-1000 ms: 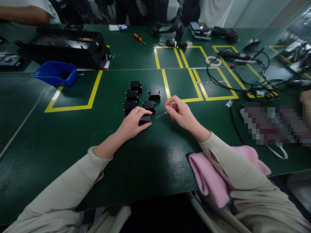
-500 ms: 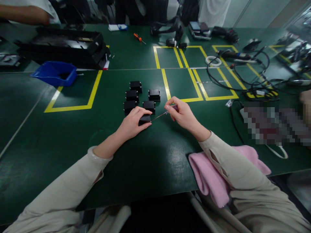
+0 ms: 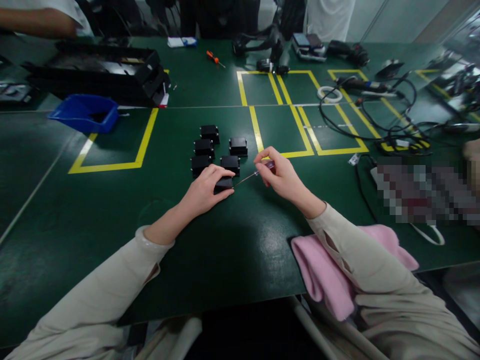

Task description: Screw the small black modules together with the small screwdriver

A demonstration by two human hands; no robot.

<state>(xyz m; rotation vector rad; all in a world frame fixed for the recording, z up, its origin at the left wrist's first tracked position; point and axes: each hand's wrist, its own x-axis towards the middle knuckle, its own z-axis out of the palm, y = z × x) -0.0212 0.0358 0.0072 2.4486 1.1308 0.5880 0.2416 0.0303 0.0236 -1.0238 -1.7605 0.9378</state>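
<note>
Purple screwdriver (image 3: 257, 173), pinched by right fingers (image 3: 267, 174), slants lengthwise leftward to the black box (image 3: 224, 184) left fingers (image 3: 221, 171) clasp.

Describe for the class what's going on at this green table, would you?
A person is working on a small black box with both hands. The left hand grips it against the green table, while the right hand holds a slim tool like a screwdriver, its tip at the box's right end. Whether the tool is turning anything is too small to tell. Five similar boxes stand just beyond, and a pink cloth lies by the right forearm.
</note>
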